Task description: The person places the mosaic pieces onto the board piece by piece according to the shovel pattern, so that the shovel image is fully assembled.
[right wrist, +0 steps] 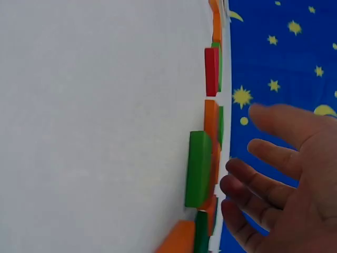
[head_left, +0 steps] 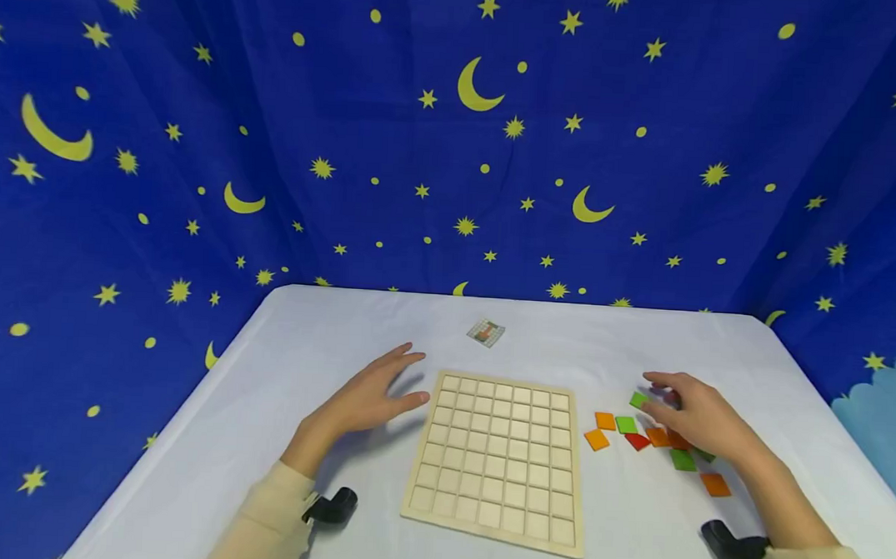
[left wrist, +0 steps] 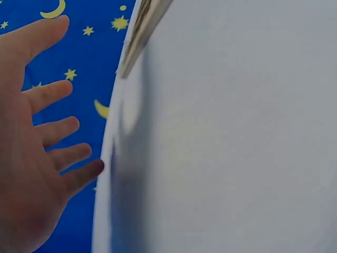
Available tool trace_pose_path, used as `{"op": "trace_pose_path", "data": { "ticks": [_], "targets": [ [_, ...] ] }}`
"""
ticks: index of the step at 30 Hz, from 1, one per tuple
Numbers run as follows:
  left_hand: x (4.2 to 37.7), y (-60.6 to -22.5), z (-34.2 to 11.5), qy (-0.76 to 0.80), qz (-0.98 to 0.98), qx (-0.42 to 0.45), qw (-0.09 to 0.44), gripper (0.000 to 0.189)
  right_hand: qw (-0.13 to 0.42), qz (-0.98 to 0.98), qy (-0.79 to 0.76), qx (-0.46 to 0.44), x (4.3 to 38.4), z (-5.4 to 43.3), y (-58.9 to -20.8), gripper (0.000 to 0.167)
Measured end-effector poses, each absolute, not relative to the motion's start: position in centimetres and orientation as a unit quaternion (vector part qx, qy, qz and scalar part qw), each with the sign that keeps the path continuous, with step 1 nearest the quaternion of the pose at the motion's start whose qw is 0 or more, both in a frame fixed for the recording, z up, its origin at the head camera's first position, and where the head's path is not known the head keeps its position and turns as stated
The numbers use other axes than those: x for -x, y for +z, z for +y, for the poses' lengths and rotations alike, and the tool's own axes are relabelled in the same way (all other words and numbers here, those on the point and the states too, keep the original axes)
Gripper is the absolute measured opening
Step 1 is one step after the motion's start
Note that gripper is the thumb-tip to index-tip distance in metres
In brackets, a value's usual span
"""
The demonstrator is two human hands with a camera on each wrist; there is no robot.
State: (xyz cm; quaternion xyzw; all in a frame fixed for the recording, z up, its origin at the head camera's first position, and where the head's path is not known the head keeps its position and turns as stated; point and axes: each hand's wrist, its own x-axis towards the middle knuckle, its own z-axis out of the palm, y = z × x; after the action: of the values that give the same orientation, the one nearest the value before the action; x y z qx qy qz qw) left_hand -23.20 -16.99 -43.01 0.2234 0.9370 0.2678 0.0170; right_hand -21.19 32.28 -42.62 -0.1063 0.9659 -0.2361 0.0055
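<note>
A square wooden board with a grid of shallow recesses lies on the table in the head view. My left hand hovers beside its upper left edge, fingers spread and holding nothing; the left wrist view shows the same bare palm. To the board's right lie loose square tiles: orange, green and red. Over them is my right hand, its fingers loosely bent with nothing between them. A green tile lies by its thumb tip. Part of the pile is hidden under this hand.
A small card with a coloured grid pattern lies behind the board. White cloth covers the table. A blue curtain with yellow moons and stars hangs around the back and sides. Black wrist mounts stick out from both sleeves.
</note>
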Motion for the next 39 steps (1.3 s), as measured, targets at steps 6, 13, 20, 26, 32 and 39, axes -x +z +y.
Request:
{"op": "trace_pose_path", "data": {
  "ticks": [6, 13, 20, 26, 32, 39],
  "targets": [
    [23.7, -44.6, -16.5, 0.298, 0.922, -0.246, 0.003, 0.069, 0.021, 0.959, -0.268, 0.089, 22.2, 32.3, -43.3, 0.053],
    [23.9, -46.4, -16.3, 0.309, 0.914, -0.262, 0.003, 0.071, 0.012, 0.961, -0.264, 0.076, 22.0, 32.5, -43.7, 0.051],
    [23.6, -47.0, -16.4, 0.268, 0.921, -0.283, -0.004, 0.066, -0.005, 0.965, -0.247, 0.094, 21.9, 32.3, -44.4, 0.037],
    [23.4, -46.8, -16.4, 0.236, 0.935, -0.265, 0.004, 0.063, -0.01, 0.964, -0.246, 0.096, 22.0, 32.0, -43.9, 0.036],
    [23.4, -46.8, -16.4, 0.238, 0.937, -0.257, 0.005, 0.065, -0.007, 0.963, -0.252, 0.098, 22.0, 31.6, -43.9, 0.036],
    [23.5, -47.0, -16.4, 0.237, 0.936, -0.26, 0.004, 0.065, -0.014, 0.963, -0.248, 0.107, 22.0, 30.9, -43.8, 0.035]
  ]
}}
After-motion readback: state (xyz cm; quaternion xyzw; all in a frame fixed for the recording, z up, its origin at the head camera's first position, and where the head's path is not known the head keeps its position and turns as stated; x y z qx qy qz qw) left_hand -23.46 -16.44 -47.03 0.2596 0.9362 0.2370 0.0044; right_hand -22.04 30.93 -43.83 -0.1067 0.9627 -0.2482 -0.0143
